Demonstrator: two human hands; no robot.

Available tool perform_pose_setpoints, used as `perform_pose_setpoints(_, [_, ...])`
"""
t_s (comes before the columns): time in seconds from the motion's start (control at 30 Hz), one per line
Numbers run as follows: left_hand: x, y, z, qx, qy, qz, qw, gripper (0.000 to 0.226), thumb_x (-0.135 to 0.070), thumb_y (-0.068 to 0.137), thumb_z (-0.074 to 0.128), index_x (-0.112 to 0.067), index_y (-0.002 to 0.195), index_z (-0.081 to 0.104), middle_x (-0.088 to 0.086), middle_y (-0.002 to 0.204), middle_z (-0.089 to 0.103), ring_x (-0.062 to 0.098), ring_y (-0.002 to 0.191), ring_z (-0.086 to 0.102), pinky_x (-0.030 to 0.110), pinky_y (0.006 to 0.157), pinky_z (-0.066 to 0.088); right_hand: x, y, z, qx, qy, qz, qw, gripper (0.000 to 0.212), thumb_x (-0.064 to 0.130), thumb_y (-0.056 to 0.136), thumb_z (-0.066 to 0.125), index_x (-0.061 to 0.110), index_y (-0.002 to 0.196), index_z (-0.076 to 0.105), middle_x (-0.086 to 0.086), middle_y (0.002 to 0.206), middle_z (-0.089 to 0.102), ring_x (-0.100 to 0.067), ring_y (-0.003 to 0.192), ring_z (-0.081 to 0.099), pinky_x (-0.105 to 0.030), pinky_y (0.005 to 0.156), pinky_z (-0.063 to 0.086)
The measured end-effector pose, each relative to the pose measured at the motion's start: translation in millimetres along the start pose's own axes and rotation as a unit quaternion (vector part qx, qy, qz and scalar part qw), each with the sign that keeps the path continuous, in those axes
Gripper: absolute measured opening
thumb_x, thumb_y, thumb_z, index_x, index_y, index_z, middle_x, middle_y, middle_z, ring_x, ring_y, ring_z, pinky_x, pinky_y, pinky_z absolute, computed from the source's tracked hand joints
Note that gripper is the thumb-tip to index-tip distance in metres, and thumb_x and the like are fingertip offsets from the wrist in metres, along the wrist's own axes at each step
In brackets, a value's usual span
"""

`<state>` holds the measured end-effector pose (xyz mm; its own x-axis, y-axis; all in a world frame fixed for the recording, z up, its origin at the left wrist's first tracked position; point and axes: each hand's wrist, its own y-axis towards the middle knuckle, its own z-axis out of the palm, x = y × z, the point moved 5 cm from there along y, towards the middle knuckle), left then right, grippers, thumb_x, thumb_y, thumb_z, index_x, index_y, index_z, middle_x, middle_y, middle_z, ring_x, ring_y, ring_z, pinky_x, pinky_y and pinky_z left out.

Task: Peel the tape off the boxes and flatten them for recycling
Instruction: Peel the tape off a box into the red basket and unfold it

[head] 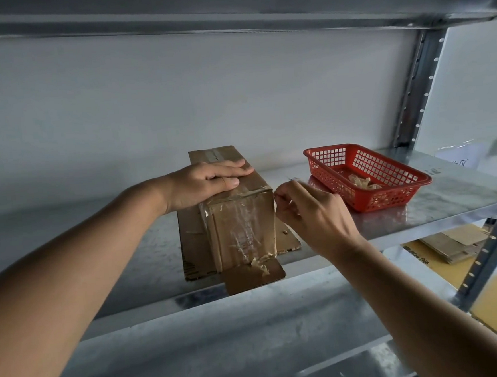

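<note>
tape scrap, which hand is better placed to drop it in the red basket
Right. The right hand already pinches the tape beside the box and is next to the red basket; the left hand is pressing on the box top.

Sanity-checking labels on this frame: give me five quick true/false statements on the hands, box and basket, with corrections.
1. The left hand rests flat on top of the cardboard box. True.
2. The red basket sits left of the box. False: it is on the box's right.
3. The right hand pinches a strip of clear tape beside the box's right edge. True.
4. The basket holds nothing. False: crumpled tape lies inside.
5. The box stands directly on the metal shelf. False: it sits on flattened cardboard.
</note>
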<state>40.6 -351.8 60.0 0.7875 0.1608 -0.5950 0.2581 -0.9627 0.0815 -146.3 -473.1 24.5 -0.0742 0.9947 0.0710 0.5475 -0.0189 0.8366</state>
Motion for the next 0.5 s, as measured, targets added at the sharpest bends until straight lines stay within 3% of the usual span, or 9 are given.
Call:
perform_pose_setpoints(0.1, [2.2,1.3,-1.7,0.014,0.019,-0.001,1.0,0.039,-0.037,0.108,0.05,-0.049,0.145,0.052,-0.03,0.163,0.026,-0.013,0.149,0.016,0.036,0.13,0.008,3.6,7.3,-9.4,-0.002,-0.073,-0.067,0.995,0.013,0.004,0.093,0.063,0.005,0.08,0.063,-0.002,0.072,0.06,-0.021,0.049,0.049,-0.037,0.035,0.043])
perform_pose_setpoints(0.3, [4.8,8.1,-1.2,0.009,0.038,0.006,0.999,0.039,-0.04,0.108,0.049,-0.051,0.145,0.051,-0.026,0.164,0.025,-0.009,0.151,0.016,0.037,0.13,0.008,1.9,18.5,-24.3,-0.009,-0.087,-0.096,0.991,0.013,0.004,0.093,0.06,0.004,0.081,0.063,-0.003,0.072,0.061,-0.027,0.05,0.055,-0.038,0.039,0.046])
perform_pose_setpoints(0.4, [4.1,8.4,-0.4,-0.003,0.043,0.011,0.999,0.039,-0.038,0.109,0.048,-0.048,0.147,0.051,-0.024,0.165,0.025,-0.007,0.151,0.016,0.036,0.129,0.008,3.2,15.8,-22.6,-0.003,0.03,-0.025,0.999,0.009,0.01,0.1,0.06,0.004,0.097,0.066,-0.003,0.086,0.068,-0.026,0.068,0.068,-0.044,0.054,0.057])
perform_pose_setpoints(0.5, [0.6,7.3,0.5,-0.013,0.046,0.007,0.999,0.039,-0.039,0.109,0.047,-0.048,0.146,0.051,-0.023,0.165,0.026,-0.005,0.152,0.016,0.031,0.127,0.008,-0.4,12.2,-17.9,-0.021,0.163,0.109,0.98,0.029,0.027,0.104,0.051,0.01,0.124,0.065,0.003,0.09,0.074,-0.015,0.083,0.075,-0.044,0.072,0.062])
